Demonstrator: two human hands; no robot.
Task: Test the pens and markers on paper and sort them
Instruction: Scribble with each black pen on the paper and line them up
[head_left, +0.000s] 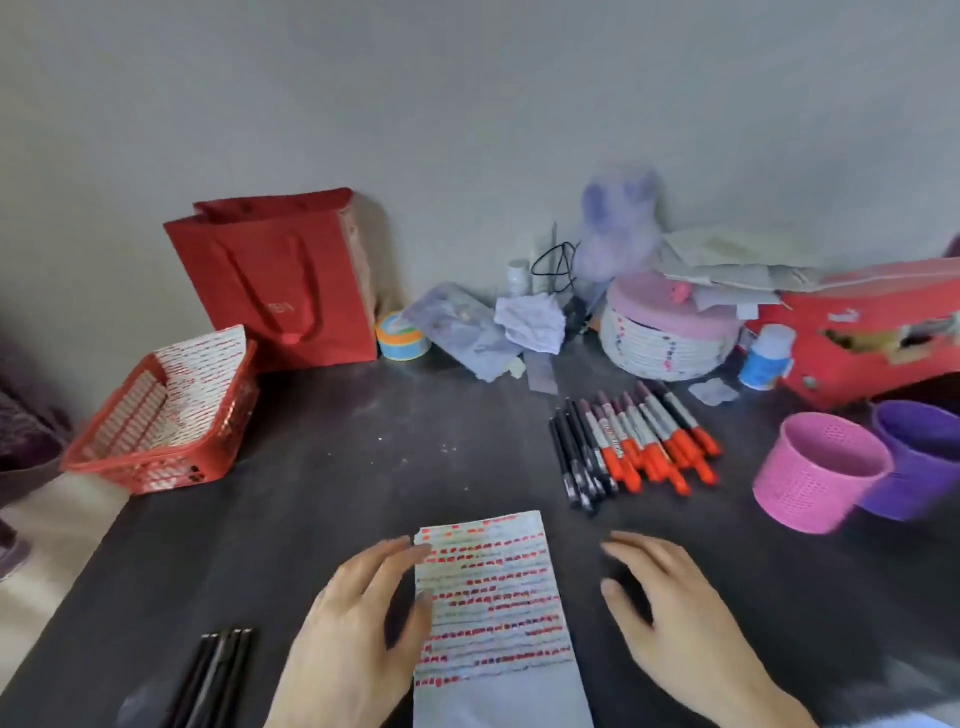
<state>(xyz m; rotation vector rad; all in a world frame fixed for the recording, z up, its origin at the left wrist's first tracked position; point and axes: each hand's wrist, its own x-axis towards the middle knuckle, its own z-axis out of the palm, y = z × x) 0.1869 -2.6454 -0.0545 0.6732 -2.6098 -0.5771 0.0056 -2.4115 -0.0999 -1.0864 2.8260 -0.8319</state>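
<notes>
The left hand (358, 623) is touching the paper (493, 613) with loose fingers; the right hand (685, 623) is hovering slack and empty. The markers (634, 441) are lying beyond the right fingertips, risking scattering under a careless reach

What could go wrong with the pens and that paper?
The paper is mostly covered with red marks, so a new test mark might be hard to spot. The markers lie loose, packed side by side; picking one could roll the others. Only the left hand touches the paper, at its edge, so it might slip during writing.
</notes>
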